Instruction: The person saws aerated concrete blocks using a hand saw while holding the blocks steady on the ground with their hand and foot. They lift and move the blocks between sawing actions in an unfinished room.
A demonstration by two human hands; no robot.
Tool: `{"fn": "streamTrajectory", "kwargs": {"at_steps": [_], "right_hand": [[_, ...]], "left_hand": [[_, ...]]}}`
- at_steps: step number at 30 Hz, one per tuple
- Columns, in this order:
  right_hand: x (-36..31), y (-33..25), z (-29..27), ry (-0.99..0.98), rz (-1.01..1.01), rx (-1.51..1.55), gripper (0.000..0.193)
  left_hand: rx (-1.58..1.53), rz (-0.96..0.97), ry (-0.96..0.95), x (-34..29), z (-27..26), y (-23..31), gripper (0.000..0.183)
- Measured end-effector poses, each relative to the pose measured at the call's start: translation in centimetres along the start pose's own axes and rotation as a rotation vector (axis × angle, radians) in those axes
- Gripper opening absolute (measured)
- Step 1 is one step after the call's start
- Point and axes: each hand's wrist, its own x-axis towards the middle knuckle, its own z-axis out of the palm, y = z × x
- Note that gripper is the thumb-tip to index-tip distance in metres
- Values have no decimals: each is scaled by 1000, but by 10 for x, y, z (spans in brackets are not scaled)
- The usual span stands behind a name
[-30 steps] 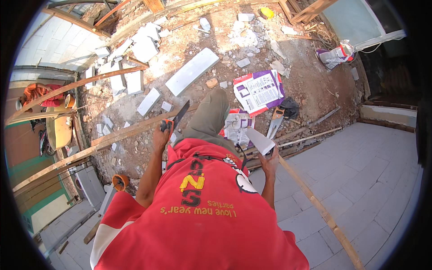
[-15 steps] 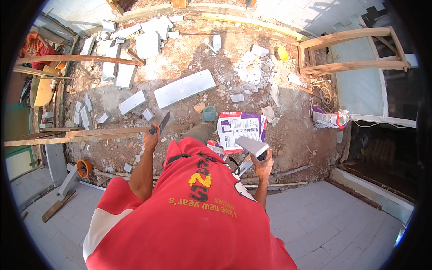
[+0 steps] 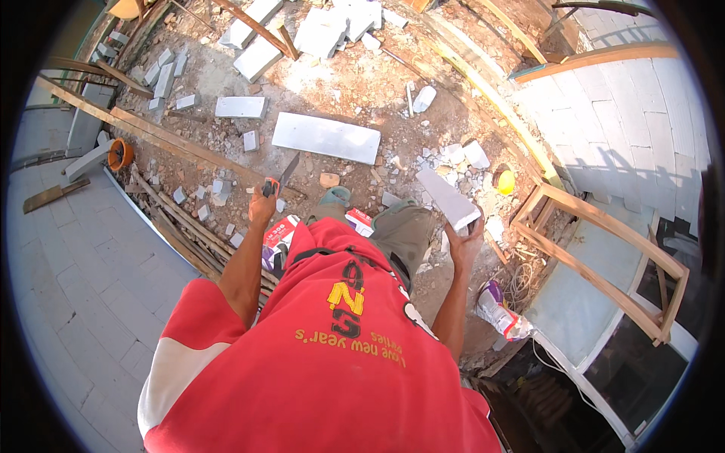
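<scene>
My left hand (image 3: 262,208) is closed round the orange and black handle of a hand saw (image 3: 288,169), whose dark blade points up and away. In my right hand (image 3: 464,246) is a pale grey, wedge-shaped piece of lightweight block (image 3: 445,195), gripped at its lower end. Something dark shows beside that palm, too small to name. Ahead of me a long grey-white block (image 3: 326,139) lies flat on the rubble, the saw's tip just short of it. A shorter block (image 3: 241,107) lies to its left.
Broken blocks (image 3: 321,34) pile up at the back. A timber beam (image 3: 162,140) runs across the left, near an orange bucket (image 3: 120,154). To the right stand a wooden frame (image 3: 596,264), a crumpled bag (image 3: 501,313) and a yellow round object (image 3: 505,182). Printed bags (image 3: 281,234) lie by my feet.
My view has turned to the right, and my second foot now shows. The block piece in my right hand has been raised and tilted more upright. Both hands keep their hold.
</scene>
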Motion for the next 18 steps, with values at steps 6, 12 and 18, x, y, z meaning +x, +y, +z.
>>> {"fn": "streamTrajectory", "kwargs": {"at_steps": [6, 12, 18], "right_hand": [[141, 32, -11, -289, -197, -13, 75], [254, 30, 39, -771, -178, -81, 76], [313, 25, 142, -874, -571, -125, 83]], "left_hand": [[-242, -276, 158, -62, 65, 46, 51], [-803, -332, 494, -192, 132, 93, 39], [-1068, -588, 543, -245, 159, 154, 36]]}}
